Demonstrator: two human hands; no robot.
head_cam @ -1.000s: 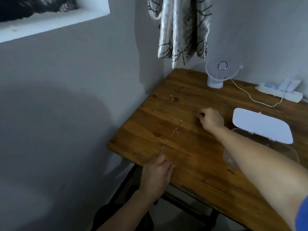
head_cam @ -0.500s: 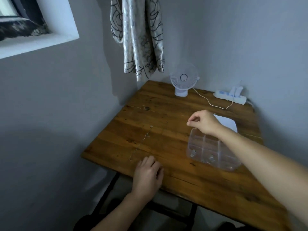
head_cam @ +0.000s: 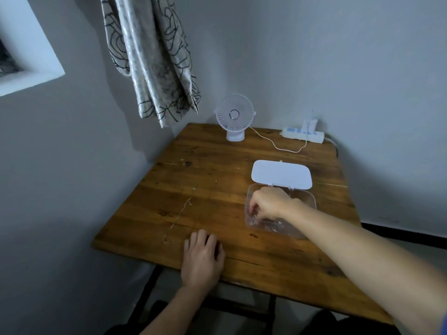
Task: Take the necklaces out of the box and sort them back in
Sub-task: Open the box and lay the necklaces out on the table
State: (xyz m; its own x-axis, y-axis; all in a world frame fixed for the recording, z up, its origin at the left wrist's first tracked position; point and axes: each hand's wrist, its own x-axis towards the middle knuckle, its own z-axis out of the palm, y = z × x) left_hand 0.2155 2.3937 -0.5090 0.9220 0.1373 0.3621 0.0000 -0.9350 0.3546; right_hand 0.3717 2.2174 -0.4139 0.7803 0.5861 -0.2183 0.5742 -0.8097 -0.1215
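The right hand is reaching into the clear plastic compartment box, its white lid lying open at 12 o'clock; the fingers are curling down among small metal pieces, and whether they are gripping one cannot be determined. The left hand is resting flat, fingers together, on the brown wooden table. A thin chain necklace is lying stretched out at its 11 o'clock.

Clear plastic box – white lid flipped open behind it, small metal bits inside. One thin necklace – stretched out on the wood, left of box.
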